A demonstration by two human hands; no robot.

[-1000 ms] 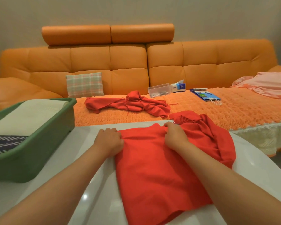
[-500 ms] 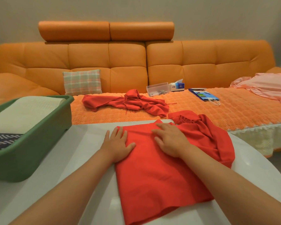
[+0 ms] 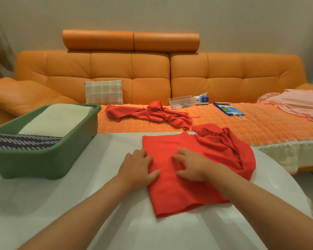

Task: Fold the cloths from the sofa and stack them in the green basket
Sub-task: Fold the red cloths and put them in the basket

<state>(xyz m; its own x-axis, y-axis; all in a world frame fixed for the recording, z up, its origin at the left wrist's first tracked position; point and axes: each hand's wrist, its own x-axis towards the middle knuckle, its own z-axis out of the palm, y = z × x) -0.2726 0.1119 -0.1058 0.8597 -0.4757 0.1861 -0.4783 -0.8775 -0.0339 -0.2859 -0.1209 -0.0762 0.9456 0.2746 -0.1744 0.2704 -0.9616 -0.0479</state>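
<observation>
A person's left hand (image 3: 137, 168) and right hand (image 3: 192, 166) press flat, fingers extended and gripping nothing, on a red cloth (image 3: 179, 195) lying partly folded on a white table (image 3: 61, 204). The left hand rests on the cloth's left edge, and the cloth's far right part lies bunched near the table's rim. On the table to the left stands the green basket (image 3: 43, 165), holding a folded cream cloth (image 3: 56, 120) at its far end and a dark cloth with pale stripes (image 3: 20, 141) at its near end. Behind the table, on the orange sofa (image 3: 152, 73), lie a second red cloth (image 3: 152, 114), crumpled, and a pink cloth (image 3: 296, 103) at the far right. Between them sit a clear plastic box (image 3: 180, 101) with small contents too blurred to identify, a tissue box (image 3: 202, 99) just beside it, and a blue paper bag (image 3: 228, 110) lying flat.
</observation>
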